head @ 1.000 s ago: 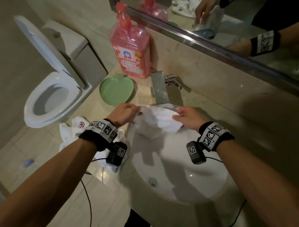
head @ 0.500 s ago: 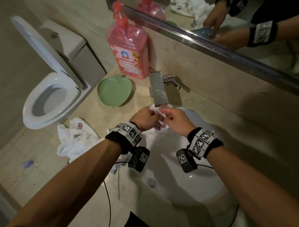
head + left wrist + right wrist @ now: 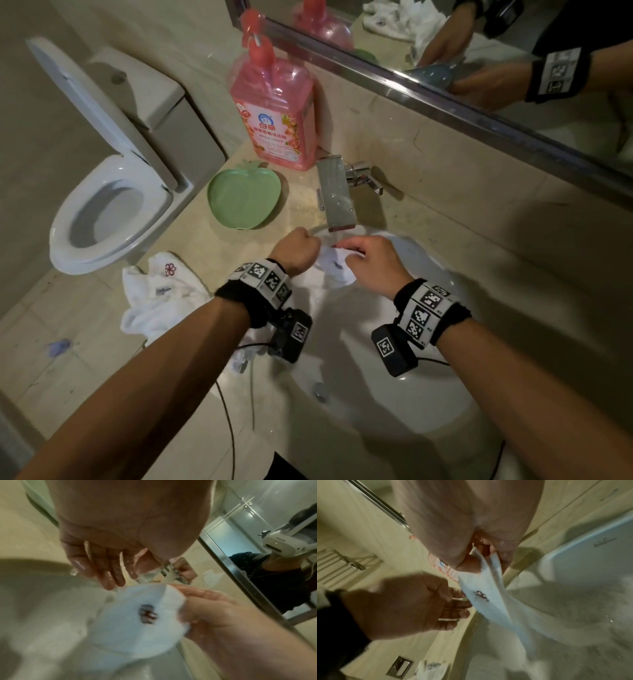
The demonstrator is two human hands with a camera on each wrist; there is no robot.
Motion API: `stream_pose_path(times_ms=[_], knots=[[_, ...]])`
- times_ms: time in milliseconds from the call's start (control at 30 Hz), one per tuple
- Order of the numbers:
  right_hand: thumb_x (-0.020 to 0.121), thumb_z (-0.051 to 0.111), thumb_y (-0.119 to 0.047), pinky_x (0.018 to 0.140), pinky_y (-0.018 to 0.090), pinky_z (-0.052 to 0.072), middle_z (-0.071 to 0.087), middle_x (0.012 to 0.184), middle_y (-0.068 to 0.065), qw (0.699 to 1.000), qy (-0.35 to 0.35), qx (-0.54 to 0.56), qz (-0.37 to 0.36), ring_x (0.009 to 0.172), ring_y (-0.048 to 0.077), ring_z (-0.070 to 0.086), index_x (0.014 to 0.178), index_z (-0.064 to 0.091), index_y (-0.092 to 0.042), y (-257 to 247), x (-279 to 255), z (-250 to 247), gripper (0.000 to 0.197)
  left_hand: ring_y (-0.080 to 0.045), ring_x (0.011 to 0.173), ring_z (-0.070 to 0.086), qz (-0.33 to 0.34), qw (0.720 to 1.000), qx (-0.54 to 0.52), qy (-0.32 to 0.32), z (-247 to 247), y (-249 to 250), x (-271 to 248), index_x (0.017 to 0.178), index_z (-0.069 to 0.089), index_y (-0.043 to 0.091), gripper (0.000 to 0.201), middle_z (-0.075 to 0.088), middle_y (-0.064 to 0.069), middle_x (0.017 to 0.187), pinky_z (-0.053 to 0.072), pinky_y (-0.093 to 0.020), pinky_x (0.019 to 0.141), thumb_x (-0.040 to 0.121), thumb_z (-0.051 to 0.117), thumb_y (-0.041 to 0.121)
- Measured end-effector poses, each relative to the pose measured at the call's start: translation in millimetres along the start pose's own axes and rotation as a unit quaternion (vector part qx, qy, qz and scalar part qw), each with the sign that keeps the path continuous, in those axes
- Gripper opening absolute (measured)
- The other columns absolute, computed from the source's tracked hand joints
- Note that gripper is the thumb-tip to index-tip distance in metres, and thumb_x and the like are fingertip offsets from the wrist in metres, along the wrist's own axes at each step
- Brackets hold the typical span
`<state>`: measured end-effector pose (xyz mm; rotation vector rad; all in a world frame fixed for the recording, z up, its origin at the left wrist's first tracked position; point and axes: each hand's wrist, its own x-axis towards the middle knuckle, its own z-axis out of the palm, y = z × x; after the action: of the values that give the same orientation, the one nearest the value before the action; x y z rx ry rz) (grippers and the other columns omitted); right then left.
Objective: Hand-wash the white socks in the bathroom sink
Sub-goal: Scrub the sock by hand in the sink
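Both hands hold one white sock (image 3: 334,270) over the sink (image 3: 428,394), just under the tap (image 3: 335,195). The right hand (image 3: 375,265) pinches its edge; the left hand (image 3: 297,251) has curled fingers (image 3: 109,574) that seem to grip it (blurred). More socks (image 3: 161,294) lie on the worktop (image 3: 301,205).

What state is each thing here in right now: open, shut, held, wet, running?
White sock: wet, held over the white sink basin.
Left hand: fingers curled, touching the sock.
Right hand: pinches the sock.
Chrome tap: whether it runs, unclear.
White toilet lid: up.
Green apple-shaped dish: empty.
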<state>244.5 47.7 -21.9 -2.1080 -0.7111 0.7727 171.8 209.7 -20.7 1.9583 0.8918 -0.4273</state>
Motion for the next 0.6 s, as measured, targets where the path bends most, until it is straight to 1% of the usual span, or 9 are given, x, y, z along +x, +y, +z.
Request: stream_pose_path(times_ms=[33,100,167,200,267,333,433,533,600], knots=[[0.086,0.055,0.001,0.077,0.018,0.047,0.075,0.108,0.001,1.0,0.004,0.007,-0.002,0.094,0.011,0.066,0.115,0.075,-0.013,-2,0,-5,0.038,-0.032,0.115,0.057,0.015,1.0,0.007,0.003,-5,-3,0,0.121,0.055,0.006,0.032,0.06,-0.013,0.127,0.048,-0.042,0.098,0.09,0.049,0.014],[0.083,0.052,0.0,0.068,0.013,0.045,0.075,0.093,-0.015,0.999,0.001,0.041,-0.008,0.084,0.0,0.065,0.103,0.078,-0.023,-8,-3,-16,0.04,-0.025,0.123,0.051,0.081,0.996,-0.003,-0.048,-12,-7,-3,0.135,0.046,0.011,0.051,0.053,-0.006,0.137,0.048,-0.038,0.096,0.086,0.053,0.001],[0.081,0.049,0.001,0.062,0.005,0.042,0.071,0.082,-0.029,0.997,-0.004,0.069,-0.028,0.078,-0.011,0.063,0.095,0.077,-0.033,-18,-7,-25,0.046,-0.022,0.118,0.054,0.13,0.986,-0.015,-0.099,-16,-6,-9,0.137,0.046,0.01,0.058,0.056,-0.007,0.132,0.05,-0.037,0.093,0.083,0.056,-0.008],[0.08,0.048,0.001,0.062,0.004,0.042,0.071,0.082,-0.031,0.996,-0.004,0.075,-0.041,0.078,-0.013,0.062,0.095,0.076,-0.034,-23,-9,-29,0.048,-0.021,0.109,0.059,0.151,0.983,-0.011,-0.107,-18,-6,-11,0.131,0.051,0.008,0.052,0.061,-0.009,0.122,0.05,-0.037,0.092,0.083,0.06,-0.008],[0.082,0.048,0.002,0.066,0.008,0.046,0.073,0.09,-0.023,0.995,0.004,0.087,-0.059,0.084,-0.008,0.064,0.096,0.073,-0.036,-32,-11,-36,0.048,-0.019,0.087,0.063,0.176,0.981,0.019,-0.081,-22,-5,-16,0.109,0.063,0.011,0.027,0.068,-0.006,0.1,0.051,-0.034,0.084,0.085,0.069,0.002],[0.082,0.051,0.001,0.063,0.012,0.047,0.072,0.089,-0.016,0.994,0.026,0.085,-0.056,0.074,-0.003,0.062,0.092,0.065,-0.036,-35,-12,-44,0.041,-0.019,0.083,0.066,0.181,0.982,0.049,-0.015,-31,-4,-20,0.095,0.069,0.013,0.014,0.072,-0.004,0.092,0.052,-0.032,0.081,0.084,0.076,0.018],[0.08,0.057,0.002,0.053,0.007,0.037,0.064,0.07,-0.018,0.995,0.069,0.061,-0.048,0.055,-0.004,0.049,0.081,0.057,-0.028,-33,-11,-55,0.03,-0.015,0.081,0.066,0.176,0.98,0.064,0.06,-53,-1,-26,0.089,0.073,0.018,0.017,0.073,-0.001,0.086,0.05,-0.028,0.078,0.083,0.078,0.033],[0.081,0.063,0.0,0.059,0.012,0.041,0.066,0.076,-0.008,0.997,0.073,0.008,-0.038,0.06,0.0,0.052,0.075,0.059,-0.028,-29,-9,-62,0.029,-0.014,0.078,0.063,0.197,0.974,0.099,0.06,-69,5,-34,0.089,0.07,0.023,0.011,0.07,0.003,0.083,0.048,-0.026,0.074,0.089,0.07,0.035],[0.083,0.064,-0.001,0.062,0.017,0.043,0.067,0.08,-0.004,0.997,0.062,-0.03,-0.03,0.066,0.005,0.056,0.075,0.06,-0.029,-26,-7,-62,0.029,-0.018,0.078,0.059,0.235,0.962,0.127,0.053,-70,12,-41,0.091,0.065,0.022,0.011,0.066,-0.001,0.083,0.045,-0.029,0.072,0.093,0.064,0.033]])
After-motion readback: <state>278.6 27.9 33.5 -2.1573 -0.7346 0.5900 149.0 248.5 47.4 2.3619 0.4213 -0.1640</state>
